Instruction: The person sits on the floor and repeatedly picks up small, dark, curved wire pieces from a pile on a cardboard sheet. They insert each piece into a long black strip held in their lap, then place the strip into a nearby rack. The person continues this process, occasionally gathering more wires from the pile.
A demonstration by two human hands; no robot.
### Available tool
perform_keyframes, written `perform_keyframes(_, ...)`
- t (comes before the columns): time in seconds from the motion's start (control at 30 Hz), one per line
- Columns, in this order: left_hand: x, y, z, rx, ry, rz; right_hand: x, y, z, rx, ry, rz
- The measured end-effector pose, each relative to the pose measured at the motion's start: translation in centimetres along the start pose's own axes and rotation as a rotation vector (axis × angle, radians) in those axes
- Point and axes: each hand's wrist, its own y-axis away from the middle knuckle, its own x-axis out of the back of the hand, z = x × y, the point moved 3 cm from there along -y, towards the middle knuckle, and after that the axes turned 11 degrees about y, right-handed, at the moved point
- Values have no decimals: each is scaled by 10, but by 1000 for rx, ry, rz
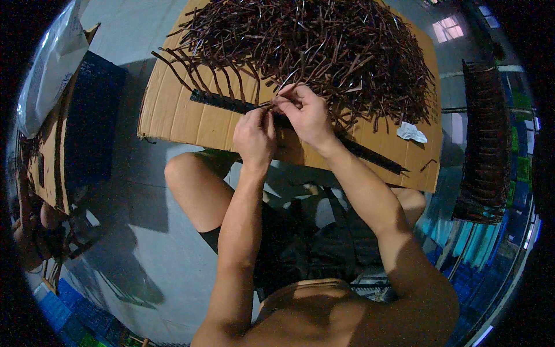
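A long black bar (370,155) lies slantwise along the near part of a cardboard sheet (173,124). Along its left part, several thin brown curved strips (215,75) stand out from it in a row, pointing away from me. My left hand (254,137) is closed at the middle of the bar, its thumb and fingertips pinched together there. Right beside it, my right hand (306,114) pinches a thin brown strip between thumb and fingers, over the bar. The fingers hide where strip and bar meet. Beyond both hands spreads a big heap of similar brown strips (312,46).
A crumpled white scrap (411,132) sits on the cardboard at the right. Left stands a dark blue box (95,115) with a clear plastic bag (49,69) near it. A dark rack-like stack (485,139) stands at far right. My knees are under the cardboard's near edge.
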Motion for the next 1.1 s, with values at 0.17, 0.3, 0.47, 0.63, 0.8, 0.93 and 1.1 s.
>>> perform_keyframes(0.17,2,1,-2,44,-15,-45,-1,2,-20,204,419,-38)
perform_keyframes(0.3,10,1,-8,83,-70,38,11,-29,-9,99,302,-385)
perform_keyframes(0.47,26,-11,-6,218,-172,29,3,-54,0,200,1044,-680)
perform_keyframes(0.63,16,1,-5,70,-31,11,4,-57,-12,214,989,-560)
perform_keyframes(0.8,11,0,-8,95,-63,20,15,-27,-15,-275,-115,-248)
perform_keyframes(0.93,11,-4,-3,63,-55,-10,6,-21,-7,-233,-123,-152)
perform_keyframes(1.1,9,-5,1,91,11,11,15,-19,-13,-334,-67,-2)
